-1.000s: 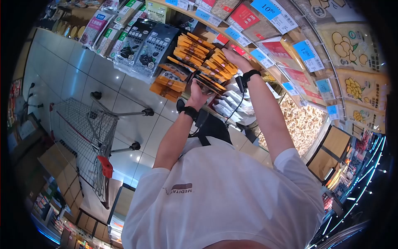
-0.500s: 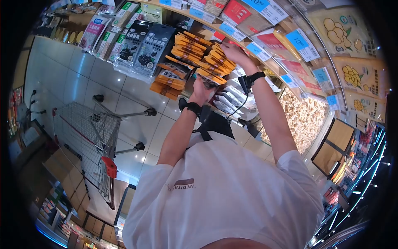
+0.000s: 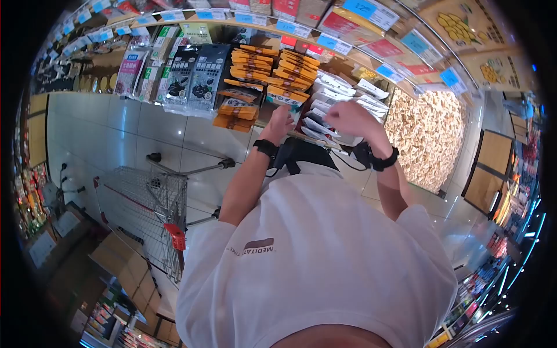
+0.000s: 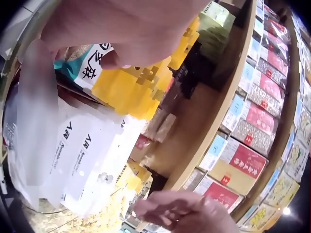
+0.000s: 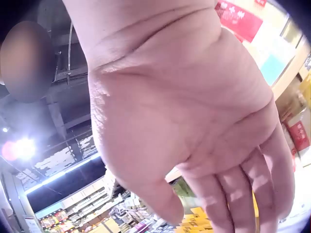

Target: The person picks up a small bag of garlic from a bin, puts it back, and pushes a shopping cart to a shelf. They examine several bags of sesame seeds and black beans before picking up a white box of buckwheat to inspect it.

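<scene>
Orange packets (image 3: 297,68) stand in rows on the shelf, one row ending at a packet with a teal and white front (image 4: 87,68). My left hand (image 3: 281,122) is at the front end of that row. In the left wrist view its thumb (image 4: 36,111) stretches out straight, apart from the fingers, and a fingertip overlaps the front packet. Over the white packets (image 3: 333,87) to the right hovers my right hand (image 3: 357,123). Its palm and loosely extended fingers (image 5: 238,199) show in the right wrist view, holding nothing.
Dark packets (image 3: 208,72) and more orange packets (image 3: 235,110) stand to the left. Price tags line the shelf edge (image 3: 316,36) behind. A pale heap of dried food (image 3: 428,139) is at right. A shopping cart (image 3: 151,203) stands on the floor at left.
My right hand has left the back of the orange packets and come right, over the white ones. The front packets near my left hand now sit back in the row. The head view has turned.
</scene>
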### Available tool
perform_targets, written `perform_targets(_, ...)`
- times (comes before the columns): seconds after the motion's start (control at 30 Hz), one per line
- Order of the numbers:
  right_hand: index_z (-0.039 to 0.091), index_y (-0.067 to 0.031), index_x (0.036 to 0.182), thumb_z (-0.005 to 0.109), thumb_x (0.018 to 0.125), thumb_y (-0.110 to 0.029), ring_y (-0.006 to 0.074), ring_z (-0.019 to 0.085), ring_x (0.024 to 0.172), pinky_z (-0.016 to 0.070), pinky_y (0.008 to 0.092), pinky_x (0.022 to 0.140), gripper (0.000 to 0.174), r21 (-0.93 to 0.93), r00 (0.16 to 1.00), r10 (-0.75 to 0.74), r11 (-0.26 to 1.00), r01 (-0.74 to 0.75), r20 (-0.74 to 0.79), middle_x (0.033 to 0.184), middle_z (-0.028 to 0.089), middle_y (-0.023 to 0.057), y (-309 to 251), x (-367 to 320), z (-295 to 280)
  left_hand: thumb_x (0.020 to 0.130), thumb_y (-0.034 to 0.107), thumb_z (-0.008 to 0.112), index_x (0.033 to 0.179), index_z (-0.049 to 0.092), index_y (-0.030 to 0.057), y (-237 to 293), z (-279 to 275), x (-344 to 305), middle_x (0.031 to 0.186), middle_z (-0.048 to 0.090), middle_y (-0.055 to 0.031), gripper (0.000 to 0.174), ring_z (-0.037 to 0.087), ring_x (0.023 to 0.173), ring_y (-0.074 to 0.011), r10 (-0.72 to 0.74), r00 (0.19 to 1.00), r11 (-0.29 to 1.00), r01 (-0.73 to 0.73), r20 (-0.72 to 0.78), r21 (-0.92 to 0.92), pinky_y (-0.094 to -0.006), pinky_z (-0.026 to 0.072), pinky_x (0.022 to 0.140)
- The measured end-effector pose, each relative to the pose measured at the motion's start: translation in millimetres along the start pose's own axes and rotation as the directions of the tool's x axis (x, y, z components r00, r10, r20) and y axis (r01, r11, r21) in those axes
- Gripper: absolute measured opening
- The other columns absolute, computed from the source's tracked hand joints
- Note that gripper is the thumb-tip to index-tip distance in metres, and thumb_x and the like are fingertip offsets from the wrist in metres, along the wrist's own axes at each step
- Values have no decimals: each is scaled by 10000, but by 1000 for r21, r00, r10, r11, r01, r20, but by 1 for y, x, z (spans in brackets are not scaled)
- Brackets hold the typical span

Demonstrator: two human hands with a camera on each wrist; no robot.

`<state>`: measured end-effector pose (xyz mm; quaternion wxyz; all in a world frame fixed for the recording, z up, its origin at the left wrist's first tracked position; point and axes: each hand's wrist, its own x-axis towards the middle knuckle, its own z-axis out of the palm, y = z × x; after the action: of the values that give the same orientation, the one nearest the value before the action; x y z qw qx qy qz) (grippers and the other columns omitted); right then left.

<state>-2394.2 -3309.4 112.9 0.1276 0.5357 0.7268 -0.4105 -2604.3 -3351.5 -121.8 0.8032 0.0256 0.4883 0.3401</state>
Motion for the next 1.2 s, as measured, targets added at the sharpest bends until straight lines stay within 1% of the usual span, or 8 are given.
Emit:
perform_targets(0.17, 733, -31, 980, 539, 885, -255, 369, 684, 863, 522, 454, 764, 311, -32, 971, -40, 998, 48, 235, 925, 721, 199, 50, -19, 87, 967, 338, 554, 1137, 499, 63, -4, -2, -11, 1033, 559, -123, 329, 643, 908, -281, -157, 985, 972, 143, 64, 188, -444, 559, 794)
perform_targets(0.3, 541, -19, 1409, 583, 927, -248, 384, 543, 1294, 429, 411, 1110, 535, 54, 965, 49, 996, -65, 257, 1394, 590, 207, 57, -24, 127, 966, 358, 549, 1145, 519, 57, -5, 10, -18, 1099, 591, -153, 352, 653, 902, -296, -217, 973, 920, 179, 74, 350, -456, 566, 824)
perform_targets(0.37, 457, -7, 1461, 609, 916, -220, 400, 521, 1316, 418, 421, 1123, 605, 149, 985, 2, 989, 24, -171, 1457, 524, 233, 67, -24, 155, 962, 365, 554, 1147, 529, 51, -8, 8, -15, 1118, 598, -161, 365, 654, 911, -302, -223, 973, 903, 186, 52, 387, -456, 567, 838)
perform_targets(0.5, 475, 36, 1429, 635, 881, -190, 425, 546, 1268, 452, 450, 1070, 614, 111, 922, 11, 993, 35, -387, 1411, 543, 246, 65, -25, 167, 945, 356, 591, 1136, 563, 38, -11, -6, -13, 1100, 610, -148, 372, 652, 932, -302, -242, 956, 923, 174, 166, 342, -462, 562, 851)
perform_targets(0.73, 556, 18, 1331, 643, 916, -259, 426, 578, 1214, 461, 461, 1044, 507, 129, 984, 106, 988, -87, -147, 1257, 627, 272, 73, 0, 178, 915, 273, 641, 1136, 587, 49, -19, -14, 0, 1131, 632, -120, 320, 639, 1062, -275, -268, 916, 923, 155, 299, 354, -425, 525, 945)
perform_targets(0.83, 566, 7, 1310, 638, 918, -266, 429, 598, 1158, 474, 470, 1011, 483, 250, 957, 144, 965, -79, -251, 1222, 623, 281, 84, 13, 174, 917, 248, 636, 1183, 585, 49, -19, -5, 8, 1163, 636, -100, 336, 638, 1082, -255, -256, 892, 886, 63, 371, 460, -394, 510, 969)
perform_targets(1.07, 553, 2, 1345, 649, 916, -284, 416, 582, 1183, 458, 465, 1027, 525, 176, 905, 78, 984, -4, -418, 1238, 621, 260, 95, 7, 187, 951, 224, 594, 1271, 570, 72, -17, 19, 3, 1215, 632, -86, 355, 636, 1058, -207, -234, 904, 826, -9, 357, 564, -366, 511, 925)
perform_targets(1.2, 557, 20, 1341, 634, 919, -306, 418, 559, 1233, 452, 451, 1054, 539, 183, 978, 57, 983, -20, -200, 1302, 604, 255, 90, -7, 168, 954, 230, 590, 1315, 573, 82, -12, 22, -5, 1166, 662, -63, 391, 645, 1015, -191, -221, 957, 653, 2, 188, 757, -357, 511, 881)
